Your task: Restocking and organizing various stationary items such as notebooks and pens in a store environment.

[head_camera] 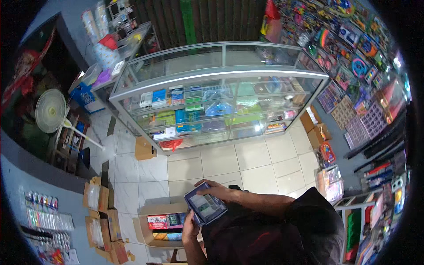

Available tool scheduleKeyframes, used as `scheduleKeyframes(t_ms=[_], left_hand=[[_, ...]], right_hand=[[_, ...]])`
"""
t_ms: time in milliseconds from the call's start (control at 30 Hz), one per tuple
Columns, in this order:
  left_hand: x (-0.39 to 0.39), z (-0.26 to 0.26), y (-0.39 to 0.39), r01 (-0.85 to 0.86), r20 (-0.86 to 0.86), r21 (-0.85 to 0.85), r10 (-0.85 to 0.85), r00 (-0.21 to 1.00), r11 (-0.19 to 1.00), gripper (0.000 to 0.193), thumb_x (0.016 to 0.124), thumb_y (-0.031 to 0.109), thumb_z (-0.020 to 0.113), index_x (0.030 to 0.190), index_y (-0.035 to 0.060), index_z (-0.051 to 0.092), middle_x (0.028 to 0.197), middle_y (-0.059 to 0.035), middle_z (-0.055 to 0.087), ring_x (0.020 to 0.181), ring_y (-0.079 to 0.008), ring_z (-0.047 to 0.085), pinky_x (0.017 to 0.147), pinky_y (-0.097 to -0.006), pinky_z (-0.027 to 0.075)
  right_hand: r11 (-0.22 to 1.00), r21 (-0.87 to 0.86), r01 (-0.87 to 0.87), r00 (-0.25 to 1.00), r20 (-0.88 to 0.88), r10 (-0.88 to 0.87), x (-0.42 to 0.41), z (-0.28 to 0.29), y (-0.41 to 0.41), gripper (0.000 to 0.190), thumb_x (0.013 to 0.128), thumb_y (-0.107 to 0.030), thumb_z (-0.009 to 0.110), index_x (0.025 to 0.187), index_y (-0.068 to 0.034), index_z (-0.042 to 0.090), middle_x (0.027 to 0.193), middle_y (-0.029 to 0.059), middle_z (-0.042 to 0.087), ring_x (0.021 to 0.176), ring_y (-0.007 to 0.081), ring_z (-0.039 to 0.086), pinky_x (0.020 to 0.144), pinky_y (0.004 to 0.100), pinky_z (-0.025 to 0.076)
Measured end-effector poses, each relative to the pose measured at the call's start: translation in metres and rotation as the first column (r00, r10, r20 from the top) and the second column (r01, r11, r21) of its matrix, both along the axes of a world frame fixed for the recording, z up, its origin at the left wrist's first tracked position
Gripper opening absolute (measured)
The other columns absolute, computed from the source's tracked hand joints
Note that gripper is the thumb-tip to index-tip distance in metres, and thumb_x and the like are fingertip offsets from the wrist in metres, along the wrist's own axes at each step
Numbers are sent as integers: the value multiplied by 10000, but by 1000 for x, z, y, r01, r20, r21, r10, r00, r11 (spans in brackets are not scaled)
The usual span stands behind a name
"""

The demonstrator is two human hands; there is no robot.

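A dark blue box (206,204) with a pale panel on its face is held in front of my torso, tilted. My right hand (213,191) grips its upper edge, thumb lying across the face. At the lower left corner, my left hand (190,228) holds the box from the side, its fingers partly hidden. Just left of it on the floor stands an open cardboard carton (142,228). Inside the carton lie a red-and-white box (157,222), a dark box with a greenish panel (173,220) and a yellow-and-blue packet (167,236).
A glass display case (218,78) with stocked shelves stands ahead on the tiled floor (218,162). A pedestal fan (51,111) is at the left. Opened cartons (99,228) line the left wall. Small goods (361,66) hang on the right wall, above more cardboard boxes (319,135).
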State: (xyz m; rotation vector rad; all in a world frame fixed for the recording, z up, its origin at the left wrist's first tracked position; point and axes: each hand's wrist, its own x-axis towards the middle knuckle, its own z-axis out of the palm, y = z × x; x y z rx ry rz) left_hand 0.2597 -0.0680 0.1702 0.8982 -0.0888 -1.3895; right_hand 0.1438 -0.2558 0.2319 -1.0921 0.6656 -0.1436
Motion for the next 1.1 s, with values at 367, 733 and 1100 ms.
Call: scheduleKeyframes(t_ms=[367, 733, 1100], left_hand=[[-43, 50, -58, 160, 307, -100, -122, 944, 982, 705, 961, 296, 531, 1500, 248, 79, 1370, -141, 444, 1173, -313, 531, 952, -535, 438], [-36, 52, -82, 136, 204, -66, -120, 972, 988, 605, 930, 159, 578, 1447, 108, 269, 1357, -100, 449, 1170, -260, 525, 935, -421, 483], [-21, 36, -111, 382, 320, -138, -323, 891, 914, 502, 909, 209, 630, 1342, 48, 431, 1219, -71, 553, 1072, -173, 569, 898, -320, 485]], right_hand=[[766, 338, 547, 830, -99, -549, -52, 19, -39, 430, 833, -219, 687, 1159, -12, 499, 984, 118, 611, 862, 220, 622, 758, 372, 543], [732, 206, 649, 760, -155, -631, -68, 36, -29, 473, 815, -251, 695, 1160, -6, 483, 1027, 127, 591, 980, 225, 562, 839, 407, 484], [747, 252, 616, 786, -128, -605, -130, 41, -3, 402, 889, -216, 604, 1216, -42, 449, 1107, 134, 559, 1062, 287, 553, 935, 524, 459]])
